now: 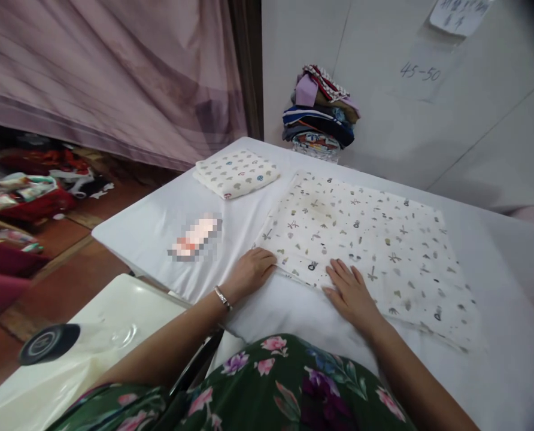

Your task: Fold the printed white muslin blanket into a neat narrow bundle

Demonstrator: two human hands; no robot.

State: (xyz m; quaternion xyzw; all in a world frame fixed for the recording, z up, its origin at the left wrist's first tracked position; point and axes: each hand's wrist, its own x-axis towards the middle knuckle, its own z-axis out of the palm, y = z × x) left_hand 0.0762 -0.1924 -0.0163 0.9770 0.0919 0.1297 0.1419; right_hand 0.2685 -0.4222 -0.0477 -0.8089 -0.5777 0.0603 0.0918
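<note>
A white cloth (348, 233) with a small print of leaves and figures lies folded into a wide rectangle on a white-covered table (145, 227). At its near left corner is my left hand (254, 270), wearing a silver bracelet (223, 298). The fingers are pressed together and curled at the corner; the thumb is hard to make out. My right hand (351, 293) rests flat on the near edge, fingers a little spread and thumb apart. Toward the back left sits a smaller folded cloth (236, 173) with a mushroom-like print. A pixelated pinkish item (197, 236) lies left of my left hand.
A stack of folded clothes (321, 114) stands behind the table against the pale wall (375, 36). At the lower left is a cream surface (127, 305) bearing a dark round object (49, 344). A pink curtain (136, 72) hangs at left, above a red basket (33, 200) on the floor.
</note>
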